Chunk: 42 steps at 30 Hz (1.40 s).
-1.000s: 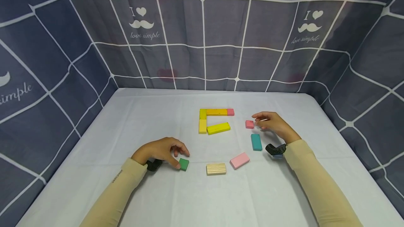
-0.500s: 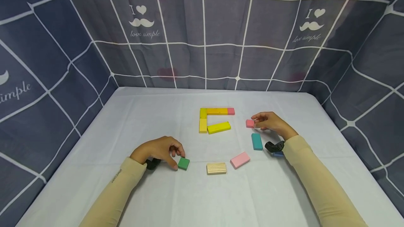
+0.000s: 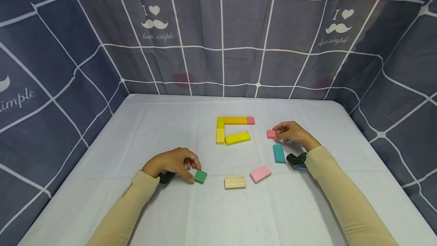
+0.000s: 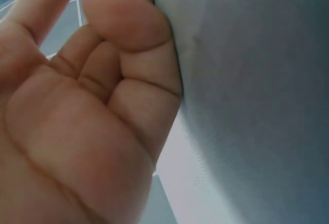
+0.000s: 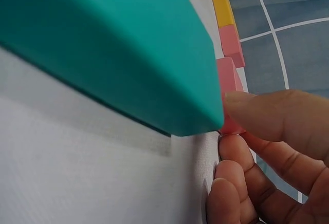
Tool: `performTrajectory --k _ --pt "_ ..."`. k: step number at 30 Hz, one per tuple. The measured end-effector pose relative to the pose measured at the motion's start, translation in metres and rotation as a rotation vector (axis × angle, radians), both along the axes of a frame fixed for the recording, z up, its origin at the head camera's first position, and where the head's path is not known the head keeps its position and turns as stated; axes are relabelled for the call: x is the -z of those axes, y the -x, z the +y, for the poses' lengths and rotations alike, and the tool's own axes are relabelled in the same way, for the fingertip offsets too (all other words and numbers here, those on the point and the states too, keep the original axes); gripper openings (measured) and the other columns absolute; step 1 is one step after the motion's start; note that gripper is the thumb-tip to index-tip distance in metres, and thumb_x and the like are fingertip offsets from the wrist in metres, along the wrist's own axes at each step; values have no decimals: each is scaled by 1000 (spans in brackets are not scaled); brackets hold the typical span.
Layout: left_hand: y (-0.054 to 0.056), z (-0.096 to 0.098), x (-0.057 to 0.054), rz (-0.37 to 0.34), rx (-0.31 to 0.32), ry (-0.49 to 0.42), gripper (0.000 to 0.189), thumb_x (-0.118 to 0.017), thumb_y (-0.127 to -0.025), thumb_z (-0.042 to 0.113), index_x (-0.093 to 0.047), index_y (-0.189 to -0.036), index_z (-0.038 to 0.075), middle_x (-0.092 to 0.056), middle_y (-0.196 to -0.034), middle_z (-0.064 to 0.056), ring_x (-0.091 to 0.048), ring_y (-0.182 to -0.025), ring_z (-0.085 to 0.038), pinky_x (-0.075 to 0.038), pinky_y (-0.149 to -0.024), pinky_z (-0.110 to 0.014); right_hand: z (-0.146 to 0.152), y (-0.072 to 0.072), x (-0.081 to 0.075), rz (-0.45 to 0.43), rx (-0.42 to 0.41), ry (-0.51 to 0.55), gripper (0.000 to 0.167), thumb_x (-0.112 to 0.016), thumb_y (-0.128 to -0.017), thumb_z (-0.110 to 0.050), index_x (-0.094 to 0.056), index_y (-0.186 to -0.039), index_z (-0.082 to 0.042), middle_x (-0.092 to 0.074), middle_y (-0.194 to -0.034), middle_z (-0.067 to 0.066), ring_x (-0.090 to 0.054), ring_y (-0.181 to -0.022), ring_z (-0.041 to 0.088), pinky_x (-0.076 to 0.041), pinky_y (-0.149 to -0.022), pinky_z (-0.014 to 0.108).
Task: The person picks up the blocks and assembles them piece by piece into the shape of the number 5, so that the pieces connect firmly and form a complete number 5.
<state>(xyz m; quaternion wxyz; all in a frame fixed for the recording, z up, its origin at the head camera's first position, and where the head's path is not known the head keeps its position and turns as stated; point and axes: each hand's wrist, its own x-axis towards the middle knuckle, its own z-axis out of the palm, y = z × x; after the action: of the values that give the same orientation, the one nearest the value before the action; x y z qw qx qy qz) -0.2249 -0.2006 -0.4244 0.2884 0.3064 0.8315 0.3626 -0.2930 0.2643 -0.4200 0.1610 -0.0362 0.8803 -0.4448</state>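
Note:
In the head view my left hand [image 3: 177, 163] is at the left edge of a green block [image 3: 200, 177]. Its thumb lies by the block's near left corner, its index finger by the far one; whether they grip it I cannot tell. The left wrist view shows curled fingers [image 4: 133, 64] close to the table, with the block hidden. My right hand [image 3: 293, 133] pinches a small pink block [image 3: 271, 134] between thumb and index finger. The right wrist view shows the thumb [image 5: 272, 111] against this block [image 5: 229, 75]. Nearer stands a teal block [image 3: 278, 154].
Several yellow blocks [image 3: 235, 121] with a pink end block [image 3: 250, 120] form a corner shape; a loose yellow block [image 3: 238, 138] lies inside it. Nearer are a ridged tan block [image 3: 235, 183] and a larger pink block [image 3: 261, 174]. A blue block [image 3: 301, 167] lies under my right wrist.
My left hand has drawn slightly left, so less of the green block is covered. The right thumb and index finger have closed on the small pink block, which stays about where it was.

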Motion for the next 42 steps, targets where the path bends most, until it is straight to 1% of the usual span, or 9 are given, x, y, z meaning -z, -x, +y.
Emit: performTrajectory --k 9,14,22,30,35,42 --pt "0 0 -1 -4 5 -23 31 -96 -75 6 -80 -102 7 -73 -94 6 -57 -82 -13 -48 -75 -23 -4 -1 -2 14 4 -36 46 -80 -93 -3 -65 -134 11 -67 -105 9 -56 -92 18 -53 -76 27" --pt "0 1 0 -8 -6 -26 31 -96 -75 7 -80 -102 7 -73 -93 6 -56 -81 -13 -47 -74 -23 -4 0 -1 36 -11 -56 44 -79 -94 -5 -67 -133 10 -69 -105 10 -58 -92 20 -53 -77 29" --pt "-1 2 1 -14 -20 -26 31 -96 -76 6 -80 -102 7 -73 -92 5 -55 -81 -13 -46 -73 -23 -7 -1 -1 65 -26 -105 44 -80 -94 -8 -70 -133 7 -71 -109 13 -59 -94 24 -54 -78 31" --pt "-1 2 1 -15 -24 -25 30 -96 -76 6 -80 -101 7 -73 -92 4 -55 -80 -13 -46 -72 -23 -15 -3 -4 64 -40 -97 46 -82 -94 -10 -70 -135 6 -72 -113 14 -60 -97 24 -55 -79 31" --pt "-2 2 1 -18 -24 -27 29 -96 -76 5 -80 -101 7 -73 -92 4 -55 -80 -13 -46 -73 -22 -20 -5 -7 64 -57 -106 43 -82 -94 -11 -71 -133 5 -71 -112 15 -60 -96 25 -56 -78 32" --pt "-2 3 0 -26 -36 -25 29 -96 -76 4 -80 -100 6 -72 -91 3 -54 -80 -13 -46 -72 -22 -27 -4 -9 50 -73 -122 41 -82 -95 -10 -72 -132 4 -71 -112 14 -59 -97 26 -56 -80 32"
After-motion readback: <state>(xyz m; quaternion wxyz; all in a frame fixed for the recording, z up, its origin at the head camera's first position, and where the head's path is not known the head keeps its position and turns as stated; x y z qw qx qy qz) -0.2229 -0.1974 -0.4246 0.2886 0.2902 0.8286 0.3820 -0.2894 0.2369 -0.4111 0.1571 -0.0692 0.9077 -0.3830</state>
